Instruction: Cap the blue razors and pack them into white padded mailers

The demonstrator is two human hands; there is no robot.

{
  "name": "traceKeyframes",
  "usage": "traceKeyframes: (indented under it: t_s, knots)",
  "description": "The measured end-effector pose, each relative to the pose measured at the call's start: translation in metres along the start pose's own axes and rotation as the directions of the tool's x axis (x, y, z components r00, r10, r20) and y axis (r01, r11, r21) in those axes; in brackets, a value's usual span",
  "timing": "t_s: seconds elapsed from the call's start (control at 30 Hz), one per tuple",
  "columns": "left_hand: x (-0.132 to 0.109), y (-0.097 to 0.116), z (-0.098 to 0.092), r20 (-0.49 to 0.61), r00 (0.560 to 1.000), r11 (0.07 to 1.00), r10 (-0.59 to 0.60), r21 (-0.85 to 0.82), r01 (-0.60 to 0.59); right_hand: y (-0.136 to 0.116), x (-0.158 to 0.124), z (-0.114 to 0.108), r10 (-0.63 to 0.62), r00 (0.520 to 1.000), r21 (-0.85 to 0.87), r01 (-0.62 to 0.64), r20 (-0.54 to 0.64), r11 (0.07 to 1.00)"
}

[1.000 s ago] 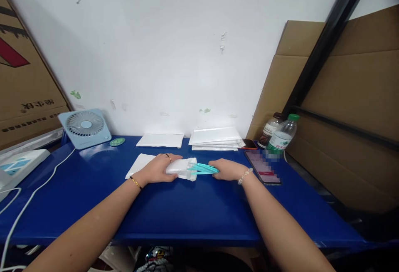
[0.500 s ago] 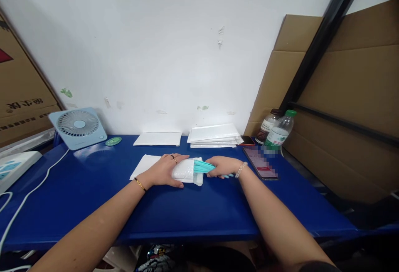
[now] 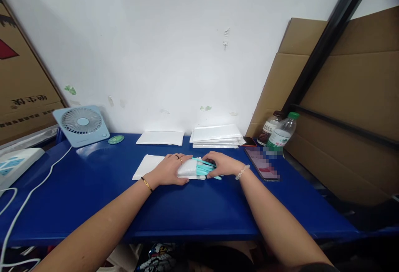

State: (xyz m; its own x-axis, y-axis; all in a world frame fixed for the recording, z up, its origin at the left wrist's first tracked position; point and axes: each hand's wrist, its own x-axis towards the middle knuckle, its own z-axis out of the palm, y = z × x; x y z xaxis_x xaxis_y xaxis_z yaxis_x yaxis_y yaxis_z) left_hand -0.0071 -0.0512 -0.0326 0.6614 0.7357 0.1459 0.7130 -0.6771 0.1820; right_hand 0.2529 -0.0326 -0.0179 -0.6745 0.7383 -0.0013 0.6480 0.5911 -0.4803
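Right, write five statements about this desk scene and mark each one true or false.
1. The left hand is on the white packet. True.
2. The light blue fan stands beside the bottles. False: it stands towards the left side of the desk.
3. Turquoise strips stick out of the packet's open end. True.
4. Both bottles have green caps. False: a green-capped bottle stands beside a brown-capped bottle.
5. The right hand touches the turquoise strips. True.
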Motion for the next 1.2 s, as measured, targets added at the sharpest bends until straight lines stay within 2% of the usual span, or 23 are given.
traceKeyframes:
  t_s: [0.1,0.2,0.37,0.5,0.6,0.67,0.73,0.8,0.97,1.1,1.2]
  knots:
    - [-0.001,0.0,0.0,0.01,1.0,1.0,-0.009,-0.006,0.009,0.006,-0.014,-0.004,-0.036,0.998,0.083,0.039,-0.044,0.996]
    - [-0.001,-0.001,-0.001,0.007,1.0,1.0,-0.008,-0.006,0.008,0.009,-0.023,-0.003,-0.005,0.997,0.051,0.009,-0.077,0.999]
    - [0.0,-0.002,0.0,0.007,1.0,1.0,-0.016,0.0,0.016,0.001,-0.017,0.006,-0.019,0.996,-0.085,0.011,-0.09,0.996]
    - [0.0,-0.002,0.001,0.013,1.0,1.0,-0.011,-0.005,0.011,-0.008,-0.014,0.007,-0.077,0.988,-0.057,0.07,-0.132,0.996]
    - [0.0,-0.002,0.001,0.012,1.0,1.0,-0.009,-0.009,0.009,-0.007,-0.031,0.0,0.013,0.989,-0.009,-0.014,-0.151,1.0]
    - [-0.001,-0.002,0.001,0.01,1.0,1.0,-0.002,-0.015,0.002,-0.003,-0.049,-0.003,0.131,0.987,-0.009,-0.133,-0.093,0.991]
    - [0.0,-0.003,0.001,0.017,1.0,1.0,0.006,-0.024,-0.006,0.002,-0.065,-0.002,0.222,0.973,-0.028,-0.224,-0.061,0.974]
    - [0.001,-0.003,0.001,0.028,1.0,0.999,0.012,-0.035,-0.011,0.005,-0.073,0.003,0.258,0.964,-0.005,-0.259,-0.072,0.966]
    - [0.003,0.003,0.003,0.048,0.997,0.997,0.059,-0.056,-0.056,0.0,-0.055,0.019,0.162,0.981,0.096,-0.153,-0.104,0.984]
    - [0.001,0.006,0.005,0.046,0.997,0.998,0.058,-0.043,-0.056,-0.013,-0.033,0.026,0.057,0.987,0.042,-0.051,-0.151,0.998]
    - [0.0,0.005,0.004,0.057,0.997,0.998,0.053,-0.049,-0.05,-0.02,-0.03,0.027,-0.033,0.987,-0.022,0.03,-0.16,0.999]
